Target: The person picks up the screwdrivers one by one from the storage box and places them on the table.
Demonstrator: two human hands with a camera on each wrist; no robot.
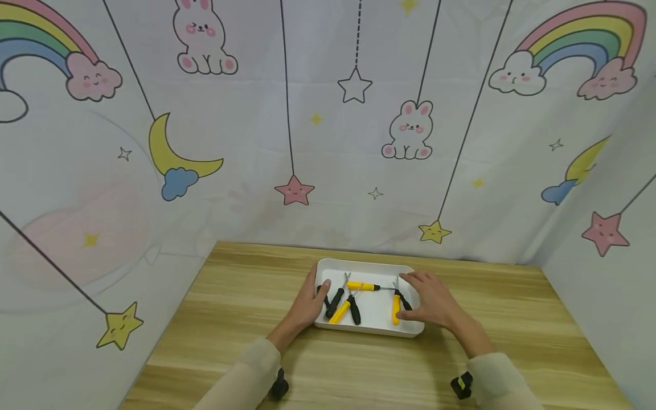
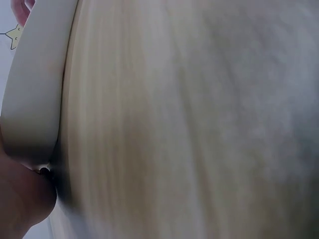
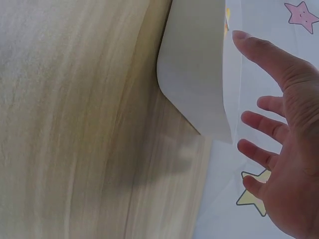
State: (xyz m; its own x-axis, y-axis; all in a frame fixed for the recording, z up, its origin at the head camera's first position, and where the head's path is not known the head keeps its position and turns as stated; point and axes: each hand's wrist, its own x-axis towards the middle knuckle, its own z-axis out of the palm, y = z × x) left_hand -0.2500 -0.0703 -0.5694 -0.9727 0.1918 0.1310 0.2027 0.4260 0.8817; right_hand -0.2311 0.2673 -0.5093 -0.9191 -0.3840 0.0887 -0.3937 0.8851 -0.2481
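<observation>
A white tray [image 1: 376, 314] holds several small tools with yellow or black handles. Among them, a yellow-handled tool [image 1: 361, 286] lies crosswise near the back wall, and another yellow handle [image 1: 396, 309] is at the right end beside a black one. My left hand [image 1: 304, 304] grips the tray's left end, thumb over the rim; the left wrist view has this hand [image 2: 22, 199] against the tray's outer wall [image 2: 37, 84]. Over the right end is my right hand [image 1: 435, 299], fingers spread. In the right wrist view that hand [image 3: 294, 124] holds nothing, beside the tray wall [image 3: 194, 64].
The tray stands on a wood-grain table [image 1: 246, 296], towards its back edge. Behind and beside the table hangs a white cloth [image 1: 333, 222] printed with stars, rabbits and rainbows. Black devices [image 1: 279, 384] [image 1: 462, 385] are at both wrists.
</observation>
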